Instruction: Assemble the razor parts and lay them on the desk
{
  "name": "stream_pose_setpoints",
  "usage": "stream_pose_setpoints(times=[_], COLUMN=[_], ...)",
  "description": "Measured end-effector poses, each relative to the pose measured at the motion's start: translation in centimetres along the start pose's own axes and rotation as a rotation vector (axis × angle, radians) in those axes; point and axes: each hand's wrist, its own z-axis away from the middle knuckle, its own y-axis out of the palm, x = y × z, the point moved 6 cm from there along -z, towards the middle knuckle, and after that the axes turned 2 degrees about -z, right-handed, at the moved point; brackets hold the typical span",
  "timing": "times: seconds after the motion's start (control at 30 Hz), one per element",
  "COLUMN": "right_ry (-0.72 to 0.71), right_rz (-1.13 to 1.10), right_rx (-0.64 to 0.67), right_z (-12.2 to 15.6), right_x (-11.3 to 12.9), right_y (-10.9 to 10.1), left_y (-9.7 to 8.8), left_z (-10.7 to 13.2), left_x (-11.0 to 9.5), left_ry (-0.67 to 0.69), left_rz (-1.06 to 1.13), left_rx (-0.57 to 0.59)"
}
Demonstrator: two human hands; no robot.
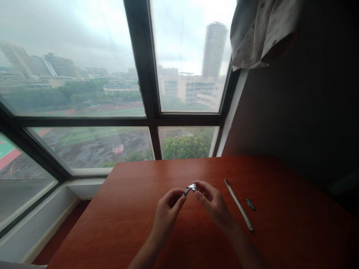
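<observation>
A small razor (190, 188) with a shiny metal neck is held up over the table between my two hands. My left hand (167, 209) is closed on its handle, most of which is hidden by the fingers. At the head end, my right hand (211, 201) has its thumb and fingers closed around the razor's head from the right. To the right of my right hand lies a long, thin white stick with a dark tip, resembling a toothbrush (239, 205). Beyond it rests a small dark-and-green strip, like a razor cartridge (250, 204).
The reddish-brown wooden table (134, 205) spans the space below my hands. Its far edge meets large windows with a dark frame (153, 121). A dark wall (280, 112) stands at the right, and a light buttoned garment (259, 33) hangs at the upper right.
</observation>
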Motion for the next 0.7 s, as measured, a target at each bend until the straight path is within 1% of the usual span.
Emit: stream_pose_setpoints(times=[0.17, 0.23, 0.3, 0.4, 0.5, 0.6, 0.7], right_ry=[-0.019, -0.032, -0.039, -0.041, -0.057, -0.068, -0.036], right_rz=[0.063, 0.104, 0.158, 0.234, 0.266, 0.271, 0.275], right_rx=[-0.019, 0.004, 0.045, 0.114, 0.135, 0.115, 0.105], right_z=[-0.1, -0.1, -0.1, 0.1, 0.2, 0.3, 0.3], right_x=[-0.2, 0.0, 0.2, 0.3, 0.4, 0.5, 0.3], right_y=[0.1, 0.4, 0.9, 1.9, 2.5, 2.8, 2.9], left_y=[-0.3, -0.4, -0.3, 0.4, 1.4, 2.1, 2.5], left_z=[-0.1, -0.2, -0.1, 0.2, 0.5, 0.7, 0.8], left_x=[0.0, 0.0, 0.3, 0.8, 1.0, 1.2, 1.7], left_ry=[-0.009, -0.052, -0.126, -0.221, -0.269, -0.290, -0.306], left_rz=[0.009, 0.039, 0.101, 0.279, 0.445, 0.530, 0.565], left_rx=[-0.028, -0.041, -0.040, -0.011, 0.019, 0.032, 0.044])
